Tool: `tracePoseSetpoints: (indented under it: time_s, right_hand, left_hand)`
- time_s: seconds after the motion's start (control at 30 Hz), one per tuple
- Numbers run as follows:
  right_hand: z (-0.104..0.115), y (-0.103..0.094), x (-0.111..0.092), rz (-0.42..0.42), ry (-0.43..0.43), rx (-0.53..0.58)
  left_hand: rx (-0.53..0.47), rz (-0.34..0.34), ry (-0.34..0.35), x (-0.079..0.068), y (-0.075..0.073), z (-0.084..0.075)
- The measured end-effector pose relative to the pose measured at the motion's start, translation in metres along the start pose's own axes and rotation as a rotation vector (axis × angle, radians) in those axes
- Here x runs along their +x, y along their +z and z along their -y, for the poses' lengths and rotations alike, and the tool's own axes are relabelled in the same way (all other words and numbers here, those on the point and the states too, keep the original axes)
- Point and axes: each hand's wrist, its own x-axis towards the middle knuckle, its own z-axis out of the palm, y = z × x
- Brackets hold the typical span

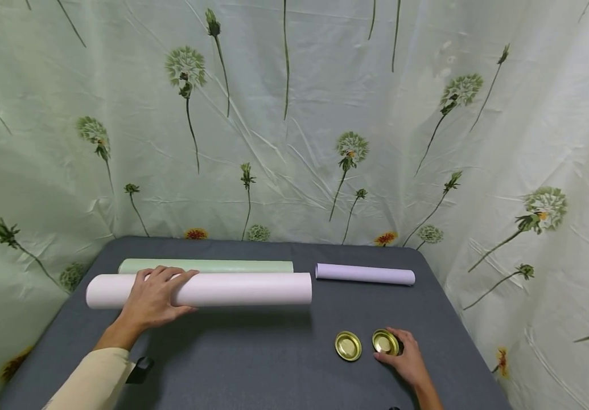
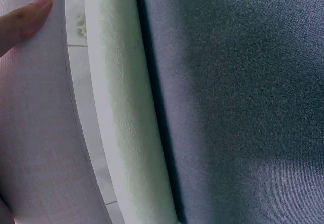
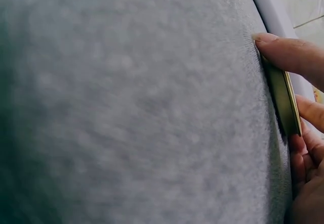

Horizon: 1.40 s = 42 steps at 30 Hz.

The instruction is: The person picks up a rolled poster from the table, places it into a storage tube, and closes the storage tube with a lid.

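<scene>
My left hand (image 1: 153, 302) grips a thick pale pinkish-white roll (image 1: 253, 289), thumb on the near side and fingers over the top. This roll lies level, held above the table with a shadow below it. Just behind it is a pale green roll (image 1: 243, 266), partly covered by it in the head view. At the right, my right hand (image 1: 408, 360) holds a small round gold-coloured metal dish (image 1: 384, 342) by its edge, thumb and fingers on opposite sides. In the right wrist view, the dish (image 3: 284, 100) appears edge-on at the cloth surface. A matching gold dish (image 1: 347, 346) lies to its left.
A thinner lilac roll (image 1: 366, 274) lies at the back right of the grey cloth-covered table (image 1: 253, 364). Behind the table and along its sides hangs a pale curtain (image 1: 294, 142) printed with dandelions. A black band (image 1: 140, 369) is at my left wrist.
</scene>
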Motion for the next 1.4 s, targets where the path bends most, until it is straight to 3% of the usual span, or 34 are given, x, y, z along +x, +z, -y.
tracePoseSetpoints:
  time_s: [0.23, 0.8, 1.07, 1.4]
  right_hand:
    - [0.001, 0.0, 0.002, -0.013, 0.051, -0.015]
    - [0.006, -0.003, 0.0, -0.075, 0.04, -0.007]
    - [0.013, -0.003, 0.002, -0.04, 0.101, -0.004]
    - [0.022, 0.0, 0.004, -0.028, 0.081, 0.002]
  left_hand:
    - [0.0, 0.019, -0.001, -0.001, 0.002, 0.0]
    - [-0.002, -0.027, 0.029, -0.001, 0.005, 0.0]
    - [-0.006, -0.032, 0.017, -0.003, 0.004, 0.0]
    - [-0.005, -0.034, 0.025, -0.005, 0.005, 0.0]
